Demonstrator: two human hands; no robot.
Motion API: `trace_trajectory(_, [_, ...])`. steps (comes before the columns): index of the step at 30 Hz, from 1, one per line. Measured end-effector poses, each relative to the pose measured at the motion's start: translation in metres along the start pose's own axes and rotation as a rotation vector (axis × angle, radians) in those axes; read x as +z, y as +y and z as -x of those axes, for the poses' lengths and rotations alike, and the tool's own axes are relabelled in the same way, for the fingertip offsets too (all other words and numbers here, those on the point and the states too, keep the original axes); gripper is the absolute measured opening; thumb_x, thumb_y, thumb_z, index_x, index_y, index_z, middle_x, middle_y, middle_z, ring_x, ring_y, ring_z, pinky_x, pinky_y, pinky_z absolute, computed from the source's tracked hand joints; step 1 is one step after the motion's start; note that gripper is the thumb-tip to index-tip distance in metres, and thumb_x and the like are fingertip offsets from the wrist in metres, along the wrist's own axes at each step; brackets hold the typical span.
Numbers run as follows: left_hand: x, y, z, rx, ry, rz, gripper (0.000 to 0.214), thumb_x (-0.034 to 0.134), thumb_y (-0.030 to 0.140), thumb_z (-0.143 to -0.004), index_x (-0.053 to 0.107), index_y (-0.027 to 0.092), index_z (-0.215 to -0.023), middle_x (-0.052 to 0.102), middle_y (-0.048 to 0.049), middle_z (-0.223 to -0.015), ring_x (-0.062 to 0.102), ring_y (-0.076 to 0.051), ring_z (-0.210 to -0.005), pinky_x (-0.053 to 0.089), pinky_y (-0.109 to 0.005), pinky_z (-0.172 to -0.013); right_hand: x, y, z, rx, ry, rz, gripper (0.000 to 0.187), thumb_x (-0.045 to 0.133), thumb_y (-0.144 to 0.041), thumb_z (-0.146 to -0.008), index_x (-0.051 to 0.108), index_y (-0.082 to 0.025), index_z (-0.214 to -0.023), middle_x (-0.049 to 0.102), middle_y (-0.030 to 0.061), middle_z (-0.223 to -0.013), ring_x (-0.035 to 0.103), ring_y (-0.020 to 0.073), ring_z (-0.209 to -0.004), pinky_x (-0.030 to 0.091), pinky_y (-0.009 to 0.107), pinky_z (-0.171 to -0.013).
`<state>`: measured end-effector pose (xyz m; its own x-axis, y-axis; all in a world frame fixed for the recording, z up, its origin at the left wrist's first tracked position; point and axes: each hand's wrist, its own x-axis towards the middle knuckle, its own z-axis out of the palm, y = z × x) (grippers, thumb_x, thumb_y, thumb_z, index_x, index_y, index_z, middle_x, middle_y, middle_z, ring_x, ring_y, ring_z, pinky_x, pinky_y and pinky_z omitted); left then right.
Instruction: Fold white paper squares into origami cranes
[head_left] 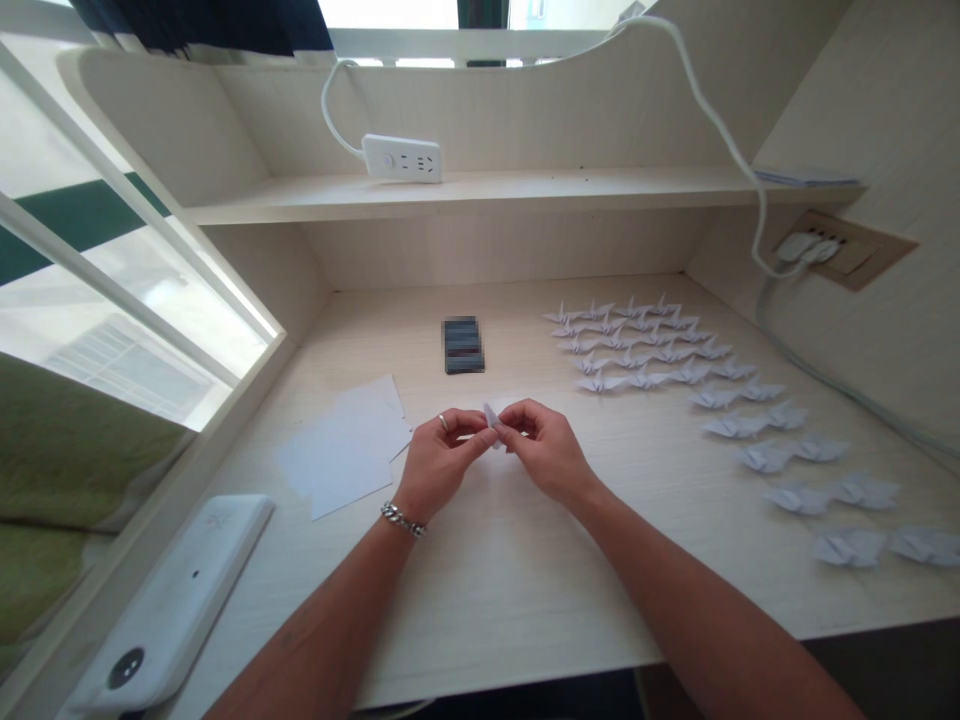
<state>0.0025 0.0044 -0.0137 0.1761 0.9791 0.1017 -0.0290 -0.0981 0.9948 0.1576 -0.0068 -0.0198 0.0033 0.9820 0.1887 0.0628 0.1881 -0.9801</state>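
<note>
Between my two hands, above the middle of the desk, is a small folded piece of white paper [491,413], mostly covered by fingers. My left hand [444,455], with a ring and a chain bracelet, pinches it from the left. From the other side my right hand [546,447] grips it between thumb and fingers. Loose white paper sheets [349,450] lie overlapping just left of my left hand. To the right, several folded paper cranes [645,375] stand in rows that run toward the desk's front right.
A dark, blurred rectangular object [463,345] lies beyond my hands. At the left edge rests a long white device [180,600]. A power strip [402,159] sits on the shelf [510,200], its white cable [709,100] reaching the wall socket [844,250] at right.
</note>
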Motion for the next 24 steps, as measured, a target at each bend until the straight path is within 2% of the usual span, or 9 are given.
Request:
trace_trajectory(2, [0.0004, 0.0013, 0.0003, -0.010, -0.011, 0.042, 0.023, 0.078, 0.030, -0.068, 0.067, 0.013, -0.080, 0.070, -0.0061, -0.088, 0.066, -0.016, -0.079, 0.053, -0.029, -0.076, 0.0000, 0.0014, -0.0002, -0.004, -0.006, -0.048, 0.017, 0.069, -0.031, -0.076, 0.060, -0.018, -0.083, 0.063, 0.0010, -0.074, 0.059, 0.0142, -0.067, 0.049, 0.026, -0.059])
trace_trajectory(7, [-0.0013, 0.0015, -0.0001, -0.066, -0.024, 0.147, 0.023, 0.077, 0.029, -0.069, 0.067, 0.012, -0.079, 0.069, -0.0042, -0.076, 0.064, -0.015, -0.072, 0.051, -0.029, -0.073, 0.0009, -0.0010, 0.0015, 0.016, -0.082, -0.108, 0.018, 0.067, -0.034, -0.077, 0.065, -0.017, -0.083, 0.065, 0.0028, -0.077, 0.060, 0.0151, -0.069, 0.052, 0.028, -0.061])
trace_trajectory(14, [-0.0047, -0.0027, -0.0007, -0.106, -0.026, 0.227, 0.022, 0.078, 0.027, -0.068, 0.069, 0.012, -0.081, 0.070, -0.0052, -0.079, 0.064, -0.015, -0.075, 0.050, -0.029, -0.074, 0.0009, -0.0055, 0.0031, 0.058, -0.098, -0.092, 0.030, 0.079, -0.034, -0.065, 0.064, -0.017, -0.085, 0.067, 0.0031, -0.081, 0.063, 0.0161, -0.073, 0.053, 0.029, -0.065])
trace_trajectory(19, [-0.0035, 0.0000, -0.0009, -0.119, -0.017, 0.256, 0.021, 0.079, 0.025, -0.067, 0.069, 0.011, -0.080, 0.070, -0.0051, -0.078, 0.063, -0.014, -0.074, 0.050, -0.028, -0.074, 0.0000, -0.0053, 0.0029, 0.072, -0.106, -0.122, 0.030, 0.077, -0.035, -0.066, 0.066, -0.017, -0.086, 0.069, 0.0042, -0.083, 0.064, 0.0169, -0.076, 0.053, 0.030, -0.068])
trace_trajectory(24, [-0.0023, 0.0043, -0.0008, -0.114, -0.007, 0.212, 0.022, 0.076, 0.028, -0.070, 0.069, 0.012, -0.084, 0.071, -0.0058, -0.078, 0.064, -0.016, -0.073, 0.051, -0.031, -0.074, 0.0003, -0.0030, 0.0007, 0.103, -0.099, -0.222, 0.021, 0.070, -0.032, -0.072, 0.065, -0.016, -0.084, 0.068, 0.0033, -0.078, 0.063, 0.0163, -0.072, 0.054, 0.031, -0.066])
